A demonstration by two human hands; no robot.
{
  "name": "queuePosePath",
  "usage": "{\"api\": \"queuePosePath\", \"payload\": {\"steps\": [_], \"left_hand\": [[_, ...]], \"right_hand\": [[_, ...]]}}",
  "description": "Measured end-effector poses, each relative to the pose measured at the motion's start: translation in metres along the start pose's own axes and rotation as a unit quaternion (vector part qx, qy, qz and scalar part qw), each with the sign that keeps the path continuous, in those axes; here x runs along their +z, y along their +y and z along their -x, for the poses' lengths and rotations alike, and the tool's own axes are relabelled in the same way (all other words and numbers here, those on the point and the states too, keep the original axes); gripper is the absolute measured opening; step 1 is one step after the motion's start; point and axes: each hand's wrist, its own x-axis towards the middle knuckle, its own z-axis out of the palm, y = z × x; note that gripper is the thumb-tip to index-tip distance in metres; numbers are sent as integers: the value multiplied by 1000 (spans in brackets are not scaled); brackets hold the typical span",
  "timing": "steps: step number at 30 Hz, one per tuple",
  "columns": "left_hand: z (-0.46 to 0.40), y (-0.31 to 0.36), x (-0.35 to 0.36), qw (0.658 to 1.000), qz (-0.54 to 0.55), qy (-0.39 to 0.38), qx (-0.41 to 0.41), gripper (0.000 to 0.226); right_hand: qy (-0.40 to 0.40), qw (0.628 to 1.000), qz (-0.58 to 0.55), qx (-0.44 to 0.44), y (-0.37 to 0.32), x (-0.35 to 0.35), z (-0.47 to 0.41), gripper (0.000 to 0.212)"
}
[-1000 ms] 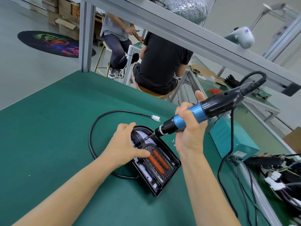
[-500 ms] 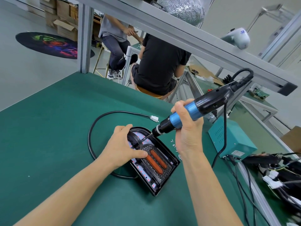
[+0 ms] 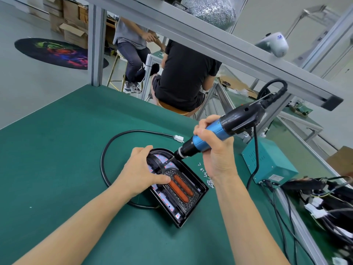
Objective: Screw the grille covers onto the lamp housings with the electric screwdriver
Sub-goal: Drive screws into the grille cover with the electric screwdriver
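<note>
Brightness: bright, even indoor light across the green bench mat (image 3: 57, 159).
Source: not in view; seems overhead and diffuse.
Shadows: soft and faint, a thin dark edge under the lamp housing (image 3: 191, 207) on the mat's near side.
Glare: mild sheen on the black body of the electric screwdriver (image 3: 225, 129); pale wash on the floor beyond the mat.
Distortion: wide-angle bowing; the aluminium frame rail (image 3: 219, 44) above the mat runs slanted and curved.
Blur: wiring bundle (image 3: 324, 203) right of the mat smeared; centre sharp.
</note>
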Motion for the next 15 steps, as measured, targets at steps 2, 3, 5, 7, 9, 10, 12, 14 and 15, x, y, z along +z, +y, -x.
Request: {"api": "queuePosePath", "payload": {"steps": [2, 3, 5, 7, 9, 10, 12, 14, 15], "left_hand": [[-1, -2, 1, 1000, 3, 1, -4, 109], [-1, -3, 1, 1000, 5, 1, -7, 109], [-1, -6, 2, 1000, 12, -2, -16, 108], [-2, -8, 3, 1000, 15, -4, -23, 107], [-3, -10, 3, 999, 6, -7, -31, 111], [-3, -11, 3, 999, -2, -11, -37, 115], [-2, -10, 1, 999, -16, -18, -45, 118], [-1, -10, 1, 998, -36, -11, -49, 113], [0, -10, 0, 997, -53, -3, -50, 108]], "right_hand": [[-20, 1000, -5, -2, 2, -1, 1, 35], [-28, 1000, -10, -1, 3, -1, 2, 36], [-36, 999, -28, 5, 5, -1, 4, 37], [-26, 999, -36, 6, 7, 0, 6, 37], [11, 999, -36, 0, 8, 1, 7, 39], [39, 998, -44, -5, 8, 1, 8, 40], [106, 991, -77, -15, 8, 0, 10, 42], [171, 978, -116, -26, 6, -4, 13, 42], [198, 971, -133, -32, 4, -8, 15, 41]]}}
